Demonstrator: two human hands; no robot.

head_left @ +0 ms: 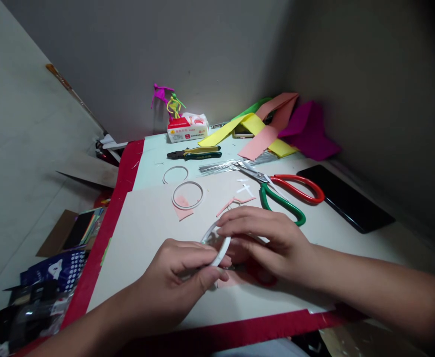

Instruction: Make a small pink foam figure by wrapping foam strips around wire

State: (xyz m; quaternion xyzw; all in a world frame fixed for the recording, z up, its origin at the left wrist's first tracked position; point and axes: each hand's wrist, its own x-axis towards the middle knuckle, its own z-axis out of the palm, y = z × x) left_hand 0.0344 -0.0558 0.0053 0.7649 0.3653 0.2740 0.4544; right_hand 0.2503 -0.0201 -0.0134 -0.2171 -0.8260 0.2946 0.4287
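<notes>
Grasping a thin white ring (222, 252) between the thumb and fingers of the left hand (182, 277), holding it tilted above the near middle of the cream tabletop (128, 258). Touching the ring's far right side with the curled fingers of the right hand (271, 238), not being able to tell whether clasping or only resting there. Partly covering, beneath that hand, a red object (265, 278) too hidden for naming. Having a second pale ring (202, 193) lying farther left, overlapping a pink scrap (185, 215), with a thinner ring (175, 167) lying just beyond. Facing, beyond the right hand, scissors (264, 178) lying with red and green handles spread, near a black slab (351, 198) on the right. Seeing pliers (202, 155) lying farther away, beside a bundle of thin wires (220, 167). Finding a red-and-white box (187, 131) bearing small colored figures (173, 106) at the far left, and purple paper (310, 129) at the far right.
</notes>
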